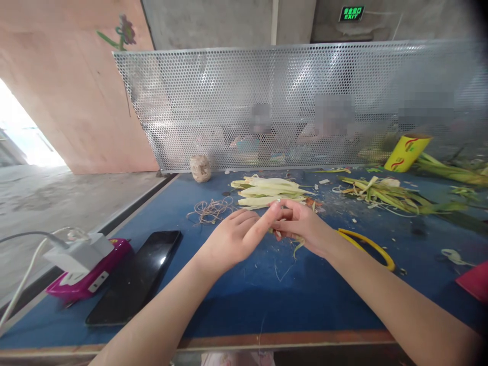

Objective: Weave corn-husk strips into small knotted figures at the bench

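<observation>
My left hand (240,234) and my right hand (307,226) meet above the blue table, closed, with thumbs and fingertips pinched together. What they pinch is small and mostly hidden behind the fingers. A thin pale-green strip (298,247), like a bit of husk, dangles under my right hand. Just beyond the hands lies a pile of pale corn husks (272,189). Left of it is a loose tangle of brown twine (211,209). By my right forearm rests a yellow-handled tool (371,246), its head hidden by the arm.
A black phone (137,277) and a magenta power strip (89,277) with a white plug lie at left. Along the back stands a perforated metal screen (229,101), people behind it. A wrapped ball (200,168), green husk scraps (381,195) and a yellow roll (407,153) sit before it.
</observation>
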`<control>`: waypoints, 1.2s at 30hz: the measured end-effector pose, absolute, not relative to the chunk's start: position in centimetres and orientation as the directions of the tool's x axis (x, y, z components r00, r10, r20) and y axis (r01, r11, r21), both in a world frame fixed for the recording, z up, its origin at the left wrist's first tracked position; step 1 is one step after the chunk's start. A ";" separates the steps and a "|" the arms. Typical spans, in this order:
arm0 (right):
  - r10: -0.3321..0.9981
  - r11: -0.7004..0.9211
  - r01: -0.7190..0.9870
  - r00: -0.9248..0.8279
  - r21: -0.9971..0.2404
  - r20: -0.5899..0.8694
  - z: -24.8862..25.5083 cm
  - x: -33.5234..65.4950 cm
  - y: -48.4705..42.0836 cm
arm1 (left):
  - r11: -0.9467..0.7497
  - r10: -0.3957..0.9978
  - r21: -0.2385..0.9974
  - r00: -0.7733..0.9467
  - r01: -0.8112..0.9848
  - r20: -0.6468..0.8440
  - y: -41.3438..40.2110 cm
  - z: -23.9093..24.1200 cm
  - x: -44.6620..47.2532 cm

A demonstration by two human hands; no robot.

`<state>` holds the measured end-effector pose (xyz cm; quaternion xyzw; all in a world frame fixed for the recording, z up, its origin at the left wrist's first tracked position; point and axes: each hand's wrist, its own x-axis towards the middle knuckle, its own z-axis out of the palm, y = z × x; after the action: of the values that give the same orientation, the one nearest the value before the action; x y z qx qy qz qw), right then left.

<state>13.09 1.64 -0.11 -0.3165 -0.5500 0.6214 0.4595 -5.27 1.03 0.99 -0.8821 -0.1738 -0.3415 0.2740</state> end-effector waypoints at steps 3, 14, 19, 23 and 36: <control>0.924 0.050 -0.212 -0.361 -0.976 0.125 -0.1 13.0 1.6 | -0.806 0.174 -0.290 0.675 0.516 0.717 1.1 0.8 -5.1; 0.922 0.213 -0.038 -0.324 -0.976 0.214 -0.5 13.0 1.7 | -0.769 0.561 0.179 0.513 0.614 0.649 0.4 0.7 -4.3; 0.918 0.275 0.050 -0.309 -0.960 0.247 -0.5 13.0 1.7 | -0.704 0.685 0.392 0.421 0.592 0.595 0.1 1.0 -4.2; 0.921 0.250 0.040 -0.318 -0.967 0.225 -0.8 13.0 1.9 | -0.729 0.647 0.352 0.423 0.587 0.634 0.2 0.8 -4.1; 0.951 0.019 -0.085 -0.307 -0.996 0.045 -1.1 13.5 2.2 | -0.689 0.125 -0.540 0.813 0.483 0.568 0.5 0.5 -3.9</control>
<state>13.46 2.23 -1.10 -0.3870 -0.5593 0.5836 0.4437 -3.89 0.46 0.49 -0.8835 -0.1721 -0.2524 0.3550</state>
